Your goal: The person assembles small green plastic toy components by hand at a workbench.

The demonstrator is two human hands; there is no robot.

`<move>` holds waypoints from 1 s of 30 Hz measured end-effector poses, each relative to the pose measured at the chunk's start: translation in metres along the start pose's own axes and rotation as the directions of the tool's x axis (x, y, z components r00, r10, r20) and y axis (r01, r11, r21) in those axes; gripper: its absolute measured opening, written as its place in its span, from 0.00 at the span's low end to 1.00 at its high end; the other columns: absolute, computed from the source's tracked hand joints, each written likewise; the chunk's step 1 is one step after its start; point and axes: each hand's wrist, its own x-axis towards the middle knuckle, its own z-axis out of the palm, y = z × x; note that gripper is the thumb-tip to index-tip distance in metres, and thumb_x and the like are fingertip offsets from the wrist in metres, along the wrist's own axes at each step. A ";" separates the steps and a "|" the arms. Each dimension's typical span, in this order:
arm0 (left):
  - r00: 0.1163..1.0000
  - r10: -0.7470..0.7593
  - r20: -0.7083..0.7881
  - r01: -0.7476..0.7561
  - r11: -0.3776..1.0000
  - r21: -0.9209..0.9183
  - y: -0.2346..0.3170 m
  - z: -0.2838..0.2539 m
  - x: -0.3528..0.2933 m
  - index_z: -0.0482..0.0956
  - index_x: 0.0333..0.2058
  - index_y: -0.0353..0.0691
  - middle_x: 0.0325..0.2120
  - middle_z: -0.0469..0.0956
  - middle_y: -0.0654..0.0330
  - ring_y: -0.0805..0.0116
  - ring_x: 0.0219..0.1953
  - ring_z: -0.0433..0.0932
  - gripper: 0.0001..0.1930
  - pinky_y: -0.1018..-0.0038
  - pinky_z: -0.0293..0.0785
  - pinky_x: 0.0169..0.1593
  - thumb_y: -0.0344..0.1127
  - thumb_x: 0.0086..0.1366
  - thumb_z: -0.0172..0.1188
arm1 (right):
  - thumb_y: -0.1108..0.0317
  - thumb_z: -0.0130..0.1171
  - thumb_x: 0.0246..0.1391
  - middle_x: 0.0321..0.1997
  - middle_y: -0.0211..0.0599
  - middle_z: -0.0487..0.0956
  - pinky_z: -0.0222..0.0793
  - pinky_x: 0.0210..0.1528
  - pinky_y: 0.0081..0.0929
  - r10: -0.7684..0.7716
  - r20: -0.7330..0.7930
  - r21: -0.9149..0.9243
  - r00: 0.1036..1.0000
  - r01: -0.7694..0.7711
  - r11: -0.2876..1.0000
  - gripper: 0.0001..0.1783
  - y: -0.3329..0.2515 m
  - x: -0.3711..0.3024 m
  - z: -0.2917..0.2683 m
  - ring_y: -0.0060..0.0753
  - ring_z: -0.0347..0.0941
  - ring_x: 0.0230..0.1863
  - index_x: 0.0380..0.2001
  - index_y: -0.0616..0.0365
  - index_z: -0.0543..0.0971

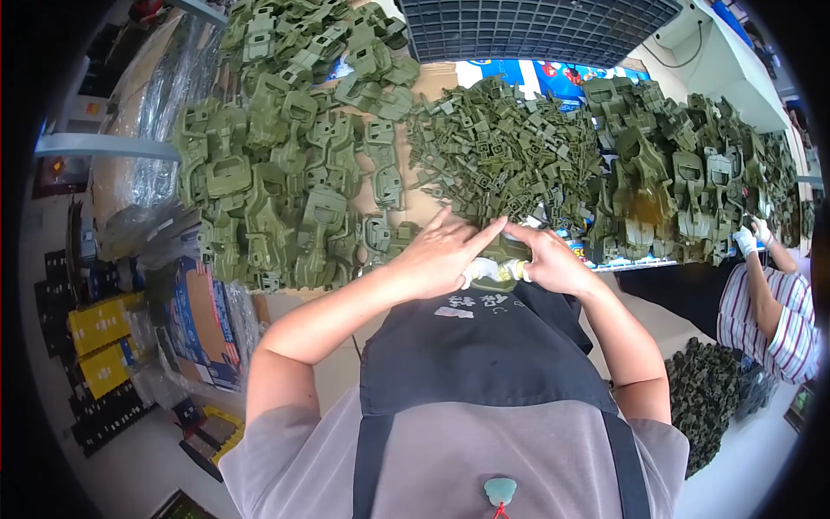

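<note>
My left hand (pixel 437 253) and my right hand (pixel 553 262) meet in front of my apron at the table's near edge. Between them is an olive-green plastic part (pixel 495 283), mostly hidden by my fingers and partly below them. White wrapping (pixel 480 272) shows at the lower fingers; whether it is a glove or tape I cannot make out. Both index fingers stretch forward and nearly touch. Just beyond them lies a heap of small olive-green plastic pieces (pixel 510 147). Larger olive-green moulded parts (pixel 324 212) are piled to the left of my left hand.
More large green parts (pixel 687 173) are stacked on the right. A black plastic crate (pixel 536 30) stands at the back. At far right, a person in a striped shirt (pixel 748 316) works with white gloves. A dark heap of parts (pixel 705 398) and yellow bins (pixel 104 346) are lower down.
</note>
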 end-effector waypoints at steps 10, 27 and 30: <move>0.983 -0.098 0.157 0.147 0.930 -0.336 -0.007 0.024 -0.002 0.58 0.55 0.45 0.43 0.71 0.51 0.52 0.47 0.69 0.35 0.62 0.61 0.50 0.29 0.45 0.56 | 0.66 0.58 0.44 0.48 0.49 0.71 0.62 0.52 0.32 0.075 0.054 0.131 0.996 -0.081 0.988 0.28 0.022 -0.017 0.026 0.47 0.68 0.49 0.50 0.62 0.68; 0.920 -0.373 0.121 0.271 0.382 -0.884 -0.024 0.021 -0.061 0.55 0.58 0.41 0.57 0.55 0.59 0.67 0.60 0.53 0.40 0.72 0.48 0.61 0.30 0.47 0.66 | 0.64 0.61 0.44 0.57 0.42 0.64 0.51 0.60 0.31 0.025 0.062 0.136 0.998 -0.033 0.990 0.34 0.026 -0.034 -0.008 0.39 0.59 0.59 0.56 0.57 0.62; 0.910 -0.409 -0.064 0.181 0.531 -0.828 -0.013 0.025 -0.060 0.57 0.57 0.42 0.53 0.63 0.55 0.64 0.58 0.60 0.37 0.70 0.56 0.58 0.28 0.47 0.63 | 0.63 0.61 0.43 0.53 0.44 0.67 0.53 0.59 0.35 -0.116 -0.149 -0.028 0.982 0.113 0.993 0.33 -0.030 -0.005 0.002 0.44 0.62 0.55 0.53 0.56 0.62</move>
